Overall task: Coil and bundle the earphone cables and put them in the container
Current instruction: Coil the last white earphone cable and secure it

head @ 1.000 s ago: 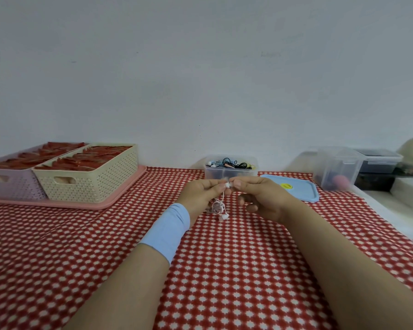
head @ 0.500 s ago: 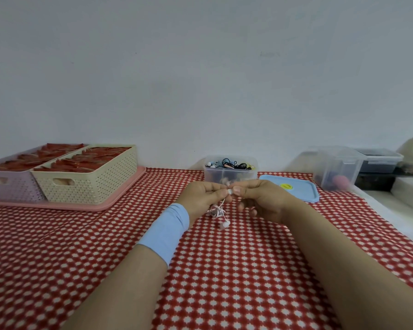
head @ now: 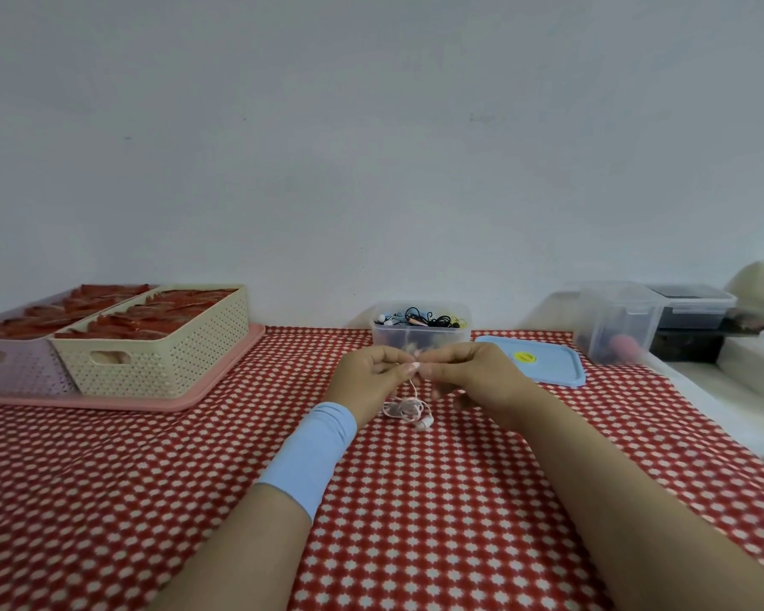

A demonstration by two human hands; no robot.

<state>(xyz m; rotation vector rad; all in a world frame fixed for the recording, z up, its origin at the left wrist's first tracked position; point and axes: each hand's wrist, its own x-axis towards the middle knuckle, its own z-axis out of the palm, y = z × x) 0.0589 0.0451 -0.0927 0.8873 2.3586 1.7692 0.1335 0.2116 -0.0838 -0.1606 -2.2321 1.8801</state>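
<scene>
Two hands meet just above the desk (head: 415, 500), which is covered in a red-and-white patterned cloth. Your left hand (head: 369, 377) and right hand (head: 473, 377) come together fingertip to fingertip. The fingers (head: 433, 369) of both are curled narrow and pinch the upper end of a pale pink earphone cable (head: 404, 407).

The rest of the cable hangs from that pinch as a small loose coil. It is at or just above the cloth, and contact cannot be told. One earbud (head: 423, 423) dangles at the coil's lower right.

Holding the free end high probably lets the loops hang clear, so the tail can be wound round them as a binding. By this reading the coiling is largely done and the bundling is in hand.

The clear container (head: 420, 341) stands directly behind your hands, open and already holding dark and coloured cables. Its blue lid (head: 548, 368) lies flat just beside it on the right, which keeps the mouth free for the drop. A light blue wristband (head: 314, 452) sits on your left wrist.

Two cream and lilac baskets (head: 159, 359) on a pink tray (head: 221, 381) stand well apart on the left. Other clear boxes (head: 614, 324) stand at the far right.
</scene>
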